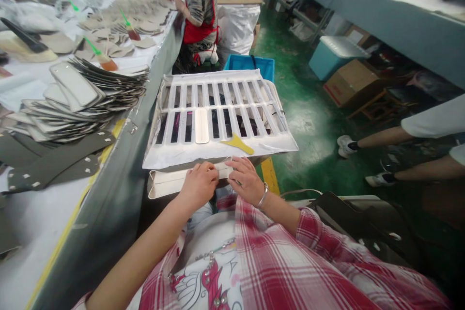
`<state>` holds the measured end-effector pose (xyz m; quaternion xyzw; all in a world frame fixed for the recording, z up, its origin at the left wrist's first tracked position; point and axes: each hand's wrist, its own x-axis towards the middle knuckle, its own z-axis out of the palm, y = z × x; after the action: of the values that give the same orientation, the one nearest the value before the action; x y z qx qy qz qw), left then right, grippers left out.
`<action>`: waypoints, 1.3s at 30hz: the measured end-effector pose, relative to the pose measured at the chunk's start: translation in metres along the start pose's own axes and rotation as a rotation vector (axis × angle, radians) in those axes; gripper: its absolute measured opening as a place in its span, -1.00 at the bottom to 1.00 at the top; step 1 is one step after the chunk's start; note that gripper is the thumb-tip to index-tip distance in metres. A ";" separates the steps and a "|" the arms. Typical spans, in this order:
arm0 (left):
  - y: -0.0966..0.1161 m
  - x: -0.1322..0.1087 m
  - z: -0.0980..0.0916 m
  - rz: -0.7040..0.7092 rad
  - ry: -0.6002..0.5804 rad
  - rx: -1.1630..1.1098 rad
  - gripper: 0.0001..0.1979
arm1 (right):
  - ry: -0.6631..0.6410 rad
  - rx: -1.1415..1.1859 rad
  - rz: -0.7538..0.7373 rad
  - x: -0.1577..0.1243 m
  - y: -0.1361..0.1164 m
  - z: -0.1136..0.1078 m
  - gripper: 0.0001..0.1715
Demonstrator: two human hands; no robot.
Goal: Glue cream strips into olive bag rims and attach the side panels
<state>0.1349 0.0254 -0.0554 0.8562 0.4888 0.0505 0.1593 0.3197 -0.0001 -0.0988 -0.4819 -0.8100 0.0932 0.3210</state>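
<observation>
A long cream folded strip (167,182), leather-like with a seam line along its middle, lies across in front of my body. My left hand (198,185) is closed on it near its middle, fingers bent over the top face. At its right end my right hand (247,178) pinches the strip between thumb and fingers, a bracelet on that wrist. Just beyond my hands stands a white slatted crate top (218,102). On it rest a small cream panel (202,126) and a yellow scraper-like tool (238,144).
The table on the left carries a stack of cream-faced panels (74,88), dark straps (54,160) and a green-tipped glue bottle (106,60). A co-worker in a red apron (200,29) is at its far end. A blue bin (267,67) stands behind the crate. Another person's legs (381,137) are at right.
</observation>
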 end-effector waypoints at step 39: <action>-0.002 -0.019 0.016 0.071 0.135 0.148 -0.84 | -0.011 -0.224 -0.081 -0.003 -0.015 -0.006 -0.80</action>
<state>0.1267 0.0067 -0.0695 0.8771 0.4701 0.0773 0.0608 0.3137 -0.0109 -0.0883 -0.4811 -0.8358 -0.0082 0.2643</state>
